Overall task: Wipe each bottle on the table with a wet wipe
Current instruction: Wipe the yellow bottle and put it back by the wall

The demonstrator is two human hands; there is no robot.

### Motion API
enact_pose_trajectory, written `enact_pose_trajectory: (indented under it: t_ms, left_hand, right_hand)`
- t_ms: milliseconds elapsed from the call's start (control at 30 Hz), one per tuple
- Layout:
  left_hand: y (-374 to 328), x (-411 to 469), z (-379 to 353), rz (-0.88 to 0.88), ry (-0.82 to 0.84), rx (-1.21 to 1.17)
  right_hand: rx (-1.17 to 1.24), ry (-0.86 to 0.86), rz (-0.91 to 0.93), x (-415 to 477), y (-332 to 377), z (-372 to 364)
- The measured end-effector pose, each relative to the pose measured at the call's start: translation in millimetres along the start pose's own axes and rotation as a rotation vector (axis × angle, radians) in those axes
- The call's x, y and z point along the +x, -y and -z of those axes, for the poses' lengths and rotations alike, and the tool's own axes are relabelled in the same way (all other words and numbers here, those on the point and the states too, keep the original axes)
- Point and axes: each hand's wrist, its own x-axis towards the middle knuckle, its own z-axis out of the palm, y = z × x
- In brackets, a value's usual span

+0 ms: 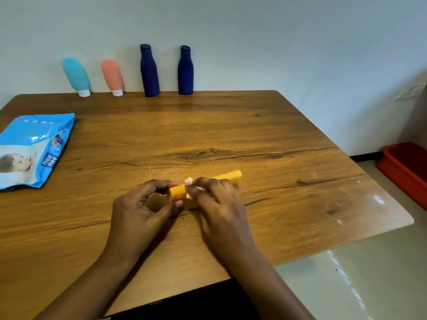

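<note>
A blue wipes pack is lying at the wooden table's left edge, while a teal bottle, a pink bottle and two dark blue bottles are standing along the far edge by the wall. The left hand is pinching the near end of a yellow bottle between thumb and fingertips. The right hand is curling closed around its middle, pressing a white wet wipe onto it. A red bin is sitting on the floor.

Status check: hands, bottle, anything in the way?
Left hand pinches end of yellow bottle. Right hand wraps white wipe around its middle. Four bottles stand at far edge; wipes pack left. Nothing in the way.
</note>
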Motion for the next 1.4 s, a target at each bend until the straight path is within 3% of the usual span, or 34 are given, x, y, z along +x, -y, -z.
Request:
enact_pose_trajectory:
  t_ms: [233, 433, 667, 900, 1100, 1300, 1400]
  left_hand:
    - [4.8, 9.2, 19.7, 0.050, 0.020, 0.278]
    - [14.5, 11.1, 33.7, -0.022, 0.182, 0.644]
    - [-11.4, 25.4, 52.6, 0.188, 0.519, 0.571]
    - [-41.4, 60.5, -14.4, -0.024, 0.729, 0.783]
    - [-34.5, 76.0, -34.8, -0.134, 0.697, 0.763]
    - [-26.3, 77.2, -35.4, -0.224, 0.686, 0.777]
    - [-32.9, 78.4, -27.7, -0.278, 0.574, 0.618]
  right_hand:
    - [0.006, -0.084, -0.371, 0.2, -57.8, 18.6]
    - [0.070, -0.130, -0.368, -5.9, -60.0, 17.6]
    - [0.236, -0.143, -0.371, -6.1, -59.3, 11.8]
    - [0.423, -0.098, -0.466, 2.1, -54.3, 14.6]
    - [0.548, -0.095, -0.560, 6.7, -58.4, 25.2]
    - [0.534, -0.076, -0.530, 22.0, -60.3, 32.1]
    - [0.573, -0.101, -0.490, 29.5, -57.7, 34.9]
